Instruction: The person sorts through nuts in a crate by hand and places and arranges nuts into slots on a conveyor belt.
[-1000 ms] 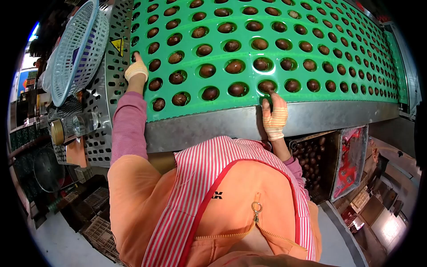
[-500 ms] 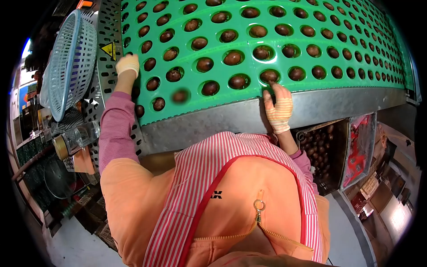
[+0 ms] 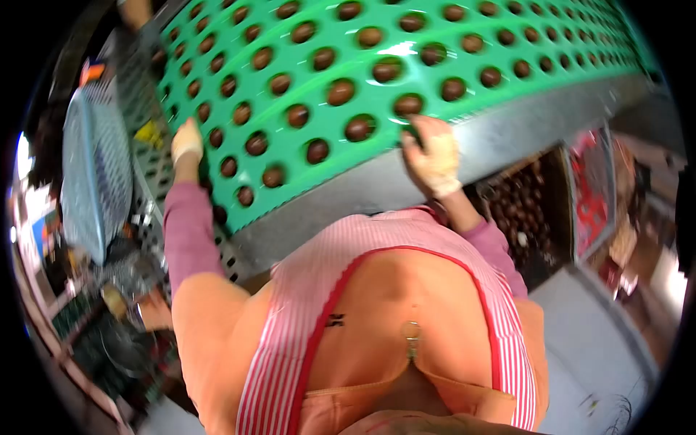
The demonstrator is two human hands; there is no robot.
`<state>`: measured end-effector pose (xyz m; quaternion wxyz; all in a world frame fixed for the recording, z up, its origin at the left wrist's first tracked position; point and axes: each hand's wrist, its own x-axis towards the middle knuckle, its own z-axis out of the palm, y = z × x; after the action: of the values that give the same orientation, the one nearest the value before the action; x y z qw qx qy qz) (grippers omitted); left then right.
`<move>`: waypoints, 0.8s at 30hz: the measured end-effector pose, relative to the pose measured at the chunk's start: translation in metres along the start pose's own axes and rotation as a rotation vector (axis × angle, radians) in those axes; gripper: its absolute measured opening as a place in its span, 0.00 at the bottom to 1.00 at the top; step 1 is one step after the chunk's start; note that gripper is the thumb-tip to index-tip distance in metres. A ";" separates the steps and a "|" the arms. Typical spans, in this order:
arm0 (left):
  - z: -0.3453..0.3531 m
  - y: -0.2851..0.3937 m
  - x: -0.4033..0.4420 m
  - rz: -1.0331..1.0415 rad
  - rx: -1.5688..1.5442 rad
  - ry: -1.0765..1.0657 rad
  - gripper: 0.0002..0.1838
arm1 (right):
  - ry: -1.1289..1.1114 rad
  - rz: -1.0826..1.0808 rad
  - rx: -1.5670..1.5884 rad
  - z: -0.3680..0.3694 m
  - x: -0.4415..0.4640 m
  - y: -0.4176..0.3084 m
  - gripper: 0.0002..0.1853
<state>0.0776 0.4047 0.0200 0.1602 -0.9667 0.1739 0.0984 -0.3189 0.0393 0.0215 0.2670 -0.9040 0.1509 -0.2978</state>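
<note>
A green sheet point(image 3: 286, 154) with rows of oval pockets lies ahead, a round brown nut point(image 3: 359, 128) in most of them. My left hand point(image 3: 188, 140), in a pale glove with bare fingertips, is at the sheet's left edge; its fingers are blurred, and whether they hold anything is hidden. My right hand point(image 3: 435, 151), gloved alike, reaches over the metal front edge point(image 3: 500, 129). Its fingers are apart, the fingertips next to a nut point(image 3: 408, 104) in the front row, with nothing held.
A light blue basket point(image 3: 85, 174) stands at the left beside a perforated metal panel point(image 3: 148, 174) with a yellow warning label point(image 3: 149, 135). Below the front edge at the right is a bin of brown nuts point(image 3: 518, 210), next to a container with red items point(image 3: 589, 199).
The view has turned and blurred, so the sheet slants more. Both hands sit lower in the picture. The left hand is farther from the yellow label; the right stays at the front row.
</note>
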 end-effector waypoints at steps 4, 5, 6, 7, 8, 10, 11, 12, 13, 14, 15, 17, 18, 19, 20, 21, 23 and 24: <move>-0.022 0.064 -0.033 0.308 -0.147 0.251 0.23 | -0.055 0.144 0.082 -0.006 0.004 -0.002 0.13; 0.003 0.070 -0.028 0.362 -0.171 0.352 0.26 | -0.233 0.228 0.046 -0.010 0.009 -0.004 0.14; -0.006 0.103 -0.047 0.446 -0.268 0.405 0.28 | -0.092 0.151 0.112 -0.007 0.000 0.003 0.14; -0.019 0.137 -0.064 0.499 -0.284 0.401 0.28 | -0.048 0.134 0.141 -0.015 -0.005 0.001 0.15; -0.030 0.170 -0.076 0.637 -0.342 0.425 0.28 | -0.054 0.132 0.113 -0.011 -0.008 0.006 0.15; -0.057 0.225 -0.110 0.821 -0.388 0.465 0.27 | 0.022 0.140 0.170 -0.010 -0.017 0.010 0.17; -0.066 0.249 -0.122 0.866 -0.391 0.483 0.27 | 0.033 0.159 0.216 -0.007 -0.019 0.013 0.17; -0.080 0.270 -0.139 0.914 -0.423 0.458 0.25 | 0.041 0.261 0.262 -0.022 -0.025 0.009 0.18; -0.081 0.286 -0.145 0.970 -0.543 0.441 0.24 | 0.038 0.363 0.312 -0.036 -0.031 0.008 0.18; -0.088 0.300 -0.154 0.997 -0.570 0.400 0.24 | 0.108 0.386 0.286 -0.053 -0.043 0.013 0.17; -0.098 0.313 -0.166 1.017 -0.594 0.356 0.24 | 0.223 0.397 0.297 -0.073 -0.060 0.022 0.17; -0.112 0.345 -0.190 1.217 -0.719 0.441 0.24 | 0.376 0.504 0.060 -0.123 -0.098 0.052 0.16; -0.111 0.360 -0.198 1.182 -0.861 0.275 0.24 | 0.349 0.747 0.198 -0.165 -0.112 0.053 0.16; -0.110 0.375 -0.209 1.134 -0.995 0.106 0.24 | 0.482 0.735 -0.066 -0.176 -0.142 0.081 0.17; -0.113 0.397 -0.226 1.163 -1.104 0.065 0.24 | 0.500 0.915 -0.131 -0.190 -0.172 0.104 0.18; -0.119 0.418 -0.244 1.264 -1.086 0.091 0.24 | 0.597 1.006 -0.176 -0.194 -0.209 0.135 0.20; -0.133 0.465 -0.285 1.297 -1.041 -0.102 0.26 | 0.591 1.286 -0.211 -0.215 -0.271 0.181 0.23; -0.134 0.489 -0.303 1.320 -1.062 -0.194 0.28 | 0.522 1.458 -0.272 -0.238 -0.275 0.175 0.24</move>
<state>-0.3628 0.0165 0.0841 -0.3906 -0.6014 0.6179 0.3224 -0.7000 -0.0775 -0.0423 0.2379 -0.5024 0.7991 -0.2290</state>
